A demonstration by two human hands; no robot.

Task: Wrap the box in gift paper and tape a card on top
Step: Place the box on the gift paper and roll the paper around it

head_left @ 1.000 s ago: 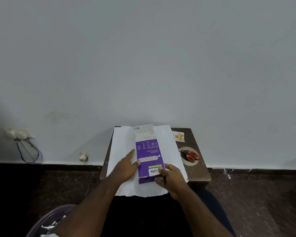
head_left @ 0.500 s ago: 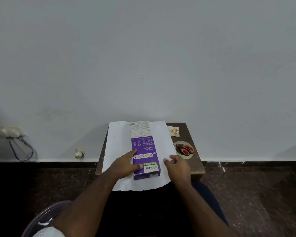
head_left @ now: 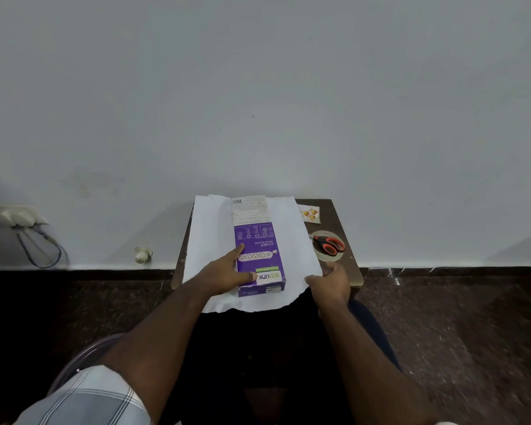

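Hands apart: left hand (head_left: 227, 273) flat on box (head_left: 258, 250), right hand (head_left: 330, 282) pinching paper (head_left: 298, 240) edge.

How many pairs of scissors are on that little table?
1. The scissors, with orange-and-black handles, lie on a tape roll at the table's right side, beside the white paper. Another could be hidden under the paper.

wall (head_left: 258, 102): plain pale grey, faint stain at the lower left | floor (head_left: 457, 332): dark speckled stone with dark skirting | table (head_left: 334, 216): small, brown wood, against the wall | socket board (head_left: 16, 214): white, low on the left wall, blue wire loop hanging under it | light: soft, even
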